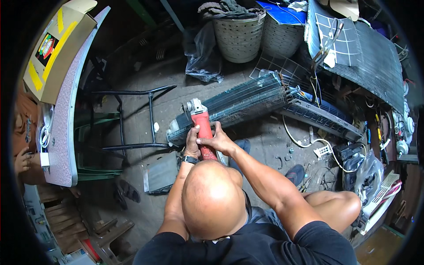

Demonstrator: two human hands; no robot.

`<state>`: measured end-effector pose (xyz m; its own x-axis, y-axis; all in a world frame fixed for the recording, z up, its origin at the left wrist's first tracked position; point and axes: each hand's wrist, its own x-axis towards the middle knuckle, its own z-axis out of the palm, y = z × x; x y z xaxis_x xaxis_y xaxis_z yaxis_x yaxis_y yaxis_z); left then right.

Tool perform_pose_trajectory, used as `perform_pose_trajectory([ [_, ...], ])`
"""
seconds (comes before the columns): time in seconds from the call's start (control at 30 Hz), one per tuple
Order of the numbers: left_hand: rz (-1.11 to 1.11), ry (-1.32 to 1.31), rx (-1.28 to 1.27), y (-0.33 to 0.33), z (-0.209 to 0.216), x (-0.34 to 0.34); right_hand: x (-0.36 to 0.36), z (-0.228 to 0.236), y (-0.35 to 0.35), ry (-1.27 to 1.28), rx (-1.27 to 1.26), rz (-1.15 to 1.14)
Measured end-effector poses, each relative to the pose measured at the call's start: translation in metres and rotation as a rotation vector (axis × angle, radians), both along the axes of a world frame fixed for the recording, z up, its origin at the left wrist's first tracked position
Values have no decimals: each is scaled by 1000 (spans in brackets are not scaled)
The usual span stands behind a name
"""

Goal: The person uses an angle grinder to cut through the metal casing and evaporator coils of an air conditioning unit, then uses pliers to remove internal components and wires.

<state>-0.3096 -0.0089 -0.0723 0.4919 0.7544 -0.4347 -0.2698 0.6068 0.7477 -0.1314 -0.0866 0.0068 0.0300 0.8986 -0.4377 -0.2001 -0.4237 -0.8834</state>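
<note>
Fig.: We grip a red angle grinder [203, 132] w/ both hands: left hand [192, 143] and right hand [219, 142] clamped round its body. Long axis runs away from us; the head meets the near end of a finned AC coil [234, 106] lying on the floor.

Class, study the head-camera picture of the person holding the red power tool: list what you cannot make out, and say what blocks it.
- Rear of the red power tool, head view: covered by the left hand and right hand, then the head.
- Tool's working tip against the long finned coil: too small to tell.
- Person at the left edge: cut off by the rim.
- Small parts on the floor: too small.
</note>
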Motion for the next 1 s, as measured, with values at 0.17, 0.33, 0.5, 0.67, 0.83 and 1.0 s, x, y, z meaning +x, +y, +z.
perform_pose_trajectory([
  [0.17,-46,-197,-78,5,18,33,32,-1,6,105,164,-183],
  [0.33,-179,668,913,4,17,23,61,54,8,446,299,-283],
  [0.5,-296,869,1141,-3,59,35,117,112,-9,244,327,-338],
  [0.67,-477,858,974,-10,98,35,149,145,-23,-19,447,-377],
  [0.83,-759,330,858,-19,171,94,170,159,-18,-190,548,-476],
  [1.0,-816,291,1015,-31,254,166,175,194,-35,-320,612,-600],
])
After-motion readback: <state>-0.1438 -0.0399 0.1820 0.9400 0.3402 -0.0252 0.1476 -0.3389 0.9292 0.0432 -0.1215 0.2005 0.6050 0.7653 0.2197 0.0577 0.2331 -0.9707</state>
